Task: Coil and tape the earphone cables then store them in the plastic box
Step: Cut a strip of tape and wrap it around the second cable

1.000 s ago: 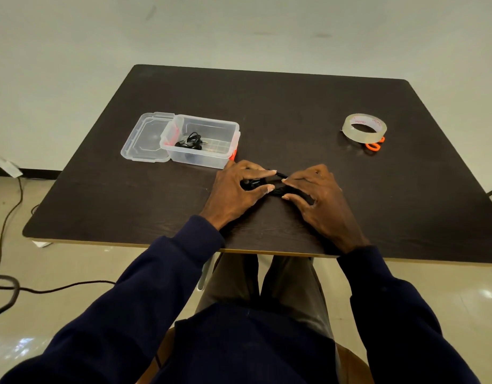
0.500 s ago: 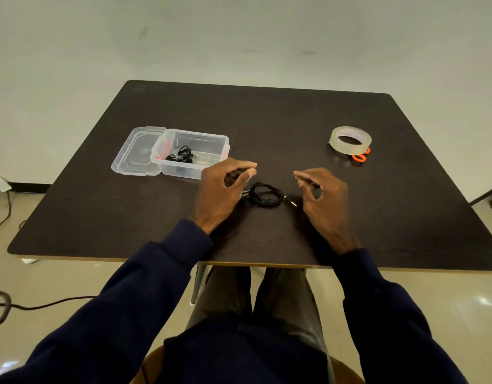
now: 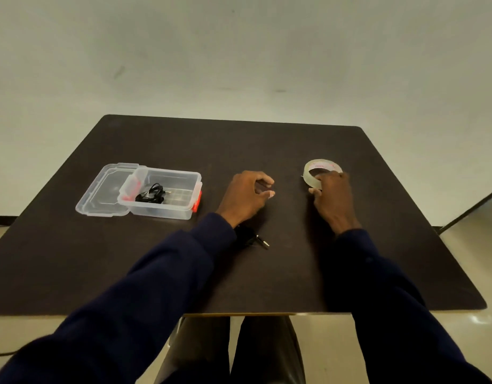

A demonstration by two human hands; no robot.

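A coiled black earphone cable (image 3: 253, 238) lies on the dark table (image 3: 267, 273), mostly hidden under my left wrist, with its jack plug sticking out to the right. My left hand (image 3: 246, 195) hovers beyond it with fingers loosely curled and nothing in them. My right hand (image 3: 332, 196) grips the near side of the clear tape roll (image 3: 319, 171) at the right. The open clear plastic box (image 3: 159, 209) at the left holds another black earphone bundle (image 3: 150, 194).
The box's clear lid (image 3: 100, 194) lies against the box's left side. Orange clips show at the box ends. The scissors seen earlier beside the tape are hidden behind my right hand. A pale floor surrounds the table.
Both hands let go of the coiled cable and moved forward. My right hand reached to the tape roll and took hold of it. The camera view tilted upward.
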